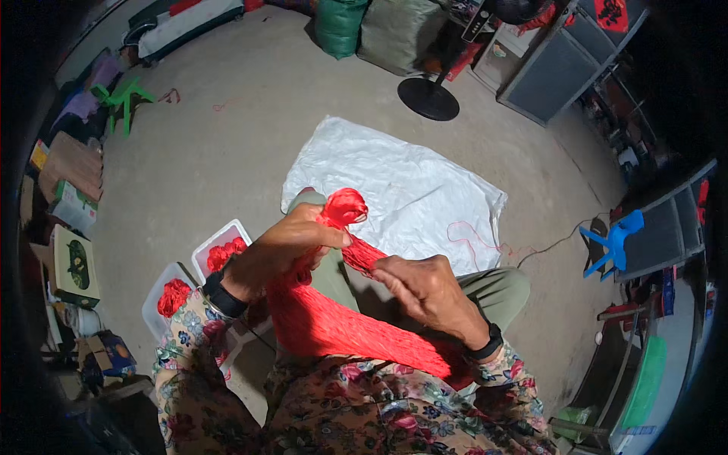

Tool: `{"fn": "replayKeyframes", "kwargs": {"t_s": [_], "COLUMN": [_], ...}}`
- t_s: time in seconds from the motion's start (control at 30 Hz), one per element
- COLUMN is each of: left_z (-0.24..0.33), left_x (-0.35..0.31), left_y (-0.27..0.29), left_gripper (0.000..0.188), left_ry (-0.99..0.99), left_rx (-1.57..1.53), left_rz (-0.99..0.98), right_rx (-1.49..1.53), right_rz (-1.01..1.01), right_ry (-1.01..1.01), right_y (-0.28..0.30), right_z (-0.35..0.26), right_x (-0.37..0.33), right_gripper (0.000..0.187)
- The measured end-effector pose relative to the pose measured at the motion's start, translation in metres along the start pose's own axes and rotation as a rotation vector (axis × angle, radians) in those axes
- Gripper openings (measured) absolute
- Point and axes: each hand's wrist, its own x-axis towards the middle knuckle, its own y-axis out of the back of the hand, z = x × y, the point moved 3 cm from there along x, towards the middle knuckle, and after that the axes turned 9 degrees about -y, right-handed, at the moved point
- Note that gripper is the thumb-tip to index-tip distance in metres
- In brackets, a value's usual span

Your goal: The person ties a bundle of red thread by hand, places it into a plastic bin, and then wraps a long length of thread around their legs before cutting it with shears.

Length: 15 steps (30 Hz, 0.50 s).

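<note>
A large bundle of shiny red cord (334,322) hangs across my lap. My left hand (307,231) is closed round its upper end, and a looped tuft stands up above the fingers. To the right, my right hand (425,287) grips the strands that stretch over from the left hand; its palm side is hidden. Beside my left forearm stand two white plastic tubs, a farther tub (199,258) and a nearer tub (154,303), both with red cord in them.
A white woven sheet (394,178) lies on the floor ahead, with loose red thread (474,235) on its right. Farther off are a black fan base (428,98) and stuffed sacks (398,38). A blue stool (618,241) stands right, a green stool (123,98) far left, boxes (74,265) at left.
</note>
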Motion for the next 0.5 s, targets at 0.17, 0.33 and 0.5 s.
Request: {"fn": "replayKeyframes", "kwargs": {"t_s": [0.17, 0.33, 0.5], "left_z": [0.021, 0.012, 0.023], "left_x": [-0.007, -0.011, -0.016], "left_y": [-0.043, -0.071, -0.055], "left_gripper": [0.026, 0.024, 0.019], "left_ry": [-0.4, -0.431, -0.669], "left_rx": [0.844, 1.187, 0.658], "left_rz": [0.13, -0.196, -0.009], "right_rx": [-0.278, 0.231, 0.583], "right_rz": [0.166, -0.132, -0.153], "right_ry": [0.34, -0.044, -0.325], "right_y": [0.004, 0.014, -0.014], "right_z": [-0.016, 0.034, 0.08], "right_x": [0.028, 0.039, 0.026], "right_gripper": [0.019, 0.018, 0.024]}}
